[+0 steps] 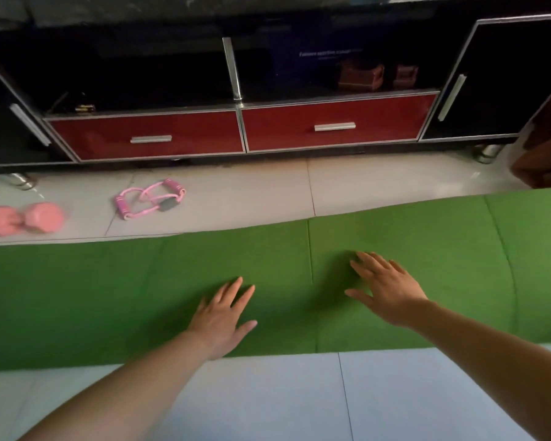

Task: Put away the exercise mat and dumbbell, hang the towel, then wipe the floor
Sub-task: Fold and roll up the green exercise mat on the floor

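**Desk:** Where is the mat from where you sit?

**Operator:** I see the green exercise mat spread flat on the tiled floor. It runs left to right across my whole view, with fold creases crossing it.

**Desk:** And the hands?

**Operator:** Both are over the middle of the mat. My left hand is near the mat's near edge, palm down, with the fingers straight and fanned. It has hold of nothing. My right hand is just right of it and a little farther in, beside a crease. It is also flat and spread, gripping nothing. I cannot tell whether the palms press on the mat or hang just above it.

**Desk:** The dumbbell?

**Operator:** The pink dumbbell lies on the tiles just past the mat's far edge, toward its left end, blurred in my feed. A pink figure-eight pull band lies right of it, also beyond that far edge. Farther beyond the mat stands a black cabinet with two red drawers, both closed.
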Available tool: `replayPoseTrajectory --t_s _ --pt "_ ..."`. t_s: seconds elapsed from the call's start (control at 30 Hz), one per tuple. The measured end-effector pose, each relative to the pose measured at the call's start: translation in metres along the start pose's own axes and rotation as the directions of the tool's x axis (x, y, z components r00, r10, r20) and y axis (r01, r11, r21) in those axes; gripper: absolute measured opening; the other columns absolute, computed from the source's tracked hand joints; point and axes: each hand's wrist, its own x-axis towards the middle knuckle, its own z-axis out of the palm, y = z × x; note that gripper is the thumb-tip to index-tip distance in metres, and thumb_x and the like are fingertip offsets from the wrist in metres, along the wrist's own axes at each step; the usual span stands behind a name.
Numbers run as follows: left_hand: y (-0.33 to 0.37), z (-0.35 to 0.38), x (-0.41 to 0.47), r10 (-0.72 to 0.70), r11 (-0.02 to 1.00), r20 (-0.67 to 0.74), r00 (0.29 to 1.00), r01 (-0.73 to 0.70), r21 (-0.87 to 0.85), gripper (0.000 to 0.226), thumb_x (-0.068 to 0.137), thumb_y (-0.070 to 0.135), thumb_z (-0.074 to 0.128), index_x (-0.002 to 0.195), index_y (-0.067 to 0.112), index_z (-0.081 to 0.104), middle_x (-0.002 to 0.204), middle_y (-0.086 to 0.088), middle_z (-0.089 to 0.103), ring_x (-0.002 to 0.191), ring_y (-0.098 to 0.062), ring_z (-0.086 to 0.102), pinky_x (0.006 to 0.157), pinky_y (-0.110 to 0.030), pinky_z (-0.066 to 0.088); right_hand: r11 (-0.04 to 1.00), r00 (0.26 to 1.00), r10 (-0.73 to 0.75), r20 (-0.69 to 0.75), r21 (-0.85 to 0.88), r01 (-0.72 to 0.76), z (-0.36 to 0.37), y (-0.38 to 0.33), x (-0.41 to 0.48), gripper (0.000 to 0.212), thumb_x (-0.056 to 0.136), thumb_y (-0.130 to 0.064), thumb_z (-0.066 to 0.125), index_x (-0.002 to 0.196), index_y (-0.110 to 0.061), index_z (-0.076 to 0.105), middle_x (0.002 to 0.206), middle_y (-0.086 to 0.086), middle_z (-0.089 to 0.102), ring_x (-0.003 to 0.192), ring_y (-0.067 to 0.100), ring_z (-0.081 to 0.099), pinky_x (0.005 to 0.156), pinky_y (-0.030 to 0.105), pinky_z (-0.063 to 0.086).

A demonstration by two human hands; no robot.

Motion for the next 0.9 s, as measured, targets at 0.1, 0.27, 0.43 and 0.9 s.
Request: replayPoseTrajectory --t_s 0.1,0.27,0.43,0.9 --pt "0.001 0.007 0.004 0.011 1.000 0.078 0.997 -0.010 -0.006 0.066 0.093 0.059 0.023 0.148 0.033 -0.005 0.157 0.003 -0.014 0.145 -0.020 -0.003 0.116 -0.051 0.014 1.000 0.996 0.010 0.093 0.020 -0.012 0.018 -0.002 -0.001 0.121 0.050 -0.083 -0.026 0.149 -0.024 0.012 0.158 -0.006 0.003 0.145 0.015 0.005 0.117 0.038 0.009" --pt "0.014 0.003 0.014 0.029 0.999 0.130 0.991 -0.027 -0.022 0.064 0.095 0.056 0.026 0.148 0.036 -0.002 0.157 0.004 -0.016 0.145 -0.023 -0.003 0.116 -0.048 0.014 0.999 0.990 -0.031 0.136 0.019 0.028 0.027 0.001 0.002 0.076 0.088 -0.067 0.020 0.149 -0.021 0.012 0.158 -0.004 0.003 0.144 0.016 0.007 0.117 0.038 0.011" --pt "0.032 0.004 0.027 0.030 0.998 0.134 0.991 -0.022 -0.064 0.065 0.094 0.056 0.030 0.147 0.039 -0.003 0.157 0.006 -0.016 0.145 -0.029 -0.007 0.116 -0.051 0.014 0.999 0.987 -0.013 0.161 0.046 0.006 0.038 -0.004 0.008 0.076 0.091 -0.061 0.032 0.150 -0.021 0.006 0.158 -0.004 -0.001 0.145 0.018 0.004 0.118 0.041 0.013" --pt "0.048 0.035 0.057 -0.043 0.994 0.211 0.977 0.062 -0.085 0.066 0.091 0.061 0.026 0.145 0.043 -0.008 0.155 0.004 -0.023 0.141 -0.035 -0.018 0.112 -0.063 0.009 0.997 0.977 0.021 0.210 0.064 -0.036 0.089 0.000 0.023 0.100 0.058 -0.081 -0.022 0.146 -0.035 -0.013 0.154 -0.002 -0.024 0.144 0.020 -0.016 0.117 0.041 -0.002"
